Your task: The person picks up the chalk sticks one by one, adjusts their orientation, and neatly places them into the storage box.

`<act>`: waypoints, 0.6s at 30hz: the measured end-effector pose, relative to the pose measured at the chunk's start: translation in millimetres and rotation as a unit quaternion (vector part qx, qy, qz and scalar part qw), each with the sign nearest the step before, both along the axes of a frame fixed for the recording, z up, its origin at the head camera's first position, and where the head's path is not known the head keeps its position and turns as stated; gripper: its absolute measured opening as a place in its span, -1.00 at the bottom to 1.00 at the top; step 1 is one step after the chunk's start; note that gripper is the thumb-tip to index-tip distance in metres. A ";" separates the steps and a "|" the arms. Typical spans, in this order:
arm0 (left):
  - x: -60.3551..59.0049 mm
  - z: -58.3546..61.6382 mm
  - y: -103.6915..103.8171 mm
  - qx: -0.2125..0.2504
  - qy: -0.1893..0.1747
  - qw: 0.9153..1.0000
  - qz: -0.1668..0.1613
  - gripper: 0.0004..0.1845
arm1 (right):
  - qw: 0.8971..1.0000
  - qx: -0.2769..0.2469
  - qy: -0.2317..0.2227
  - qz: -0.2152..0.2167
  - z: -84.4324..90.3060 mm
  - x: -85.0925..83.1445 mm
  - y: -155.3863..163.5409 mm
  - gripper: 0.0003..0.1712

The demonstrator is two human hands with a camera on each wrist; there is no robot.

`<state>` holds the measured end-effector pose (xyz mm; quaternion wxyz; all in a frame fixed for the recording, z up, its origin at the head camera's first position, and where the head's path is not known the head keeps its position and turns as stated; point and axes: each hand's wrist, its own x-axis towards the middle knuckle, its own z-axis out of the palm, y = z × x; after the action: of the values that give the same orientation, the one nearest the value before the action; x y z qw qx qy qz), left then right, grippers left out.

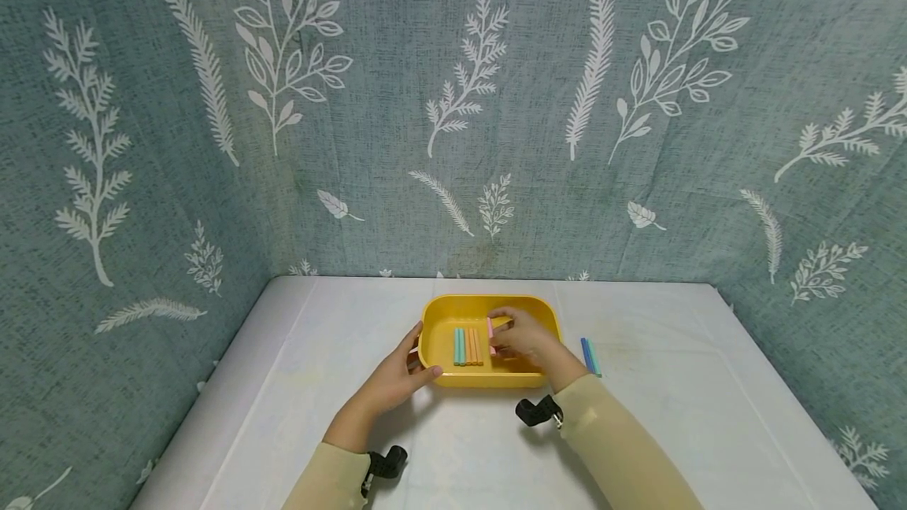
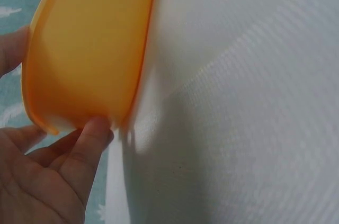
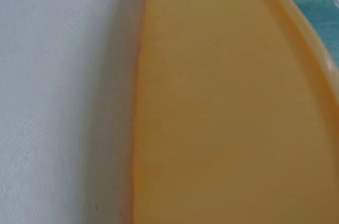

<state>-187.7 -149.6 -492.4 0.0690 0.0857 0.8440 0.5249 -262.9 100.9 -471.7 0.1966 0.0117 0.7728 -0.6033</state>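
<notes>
In the head view, two tan sleeves [image 1: 329, 478] are closest to me, with two black gadgets [image 1: 387, 463] at the wrists. The left hand [image 1: 392, 378] grips one yellow tray [image 1: 489, 381] by its left end, on the white table [image 1: 312, 352]. Right of the tray lie two sticks: one blue stick [image 1: 586, 354], one green stick [image 1: 594, 358]. Inside are two mint sticks [image 1: 459, 347] and three orange sticks [image 1: 473, 347]. Beside them, the right hand [image 1: 527, 338] pinches one pink stick [image 1: 490, 327]. Farthest back hangs leafy cloth [image 1: 383, 101].

This is a curtained booth, as teal leaf-print fabric [image 1: 397, 116] encloses a white table [image 1: 460, 447] on three sides.
</notes>
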 end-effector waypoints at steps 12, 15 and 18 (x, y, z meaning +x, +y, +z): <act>0.5 1.7 0.0 -0.001 -0.002 1.000 0.001 0.00 | 0.999 0.046 0.012 0.013 -5.1 -2.2 -12.3 -0.41; 0.4 1.5 0.1 -0.003 -0.003 1.000 0.002 0.01 | 0.998 0.061 0.010 0.015 -5.1 -1.9 -13.6 -0.40; 0.4 1.3 0.5 -0.009 -0.001 1.000 0.004 0.01 | 0.997 0.073 0.009 0.015 -5.4 -1.7 -14.8 -0.39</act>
<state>-187.3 -149.0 -491.0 0.0690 0.0813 0.8488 0.5178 -264.6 86.1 -477.0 0.1973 0.0093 0.8167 -0.5422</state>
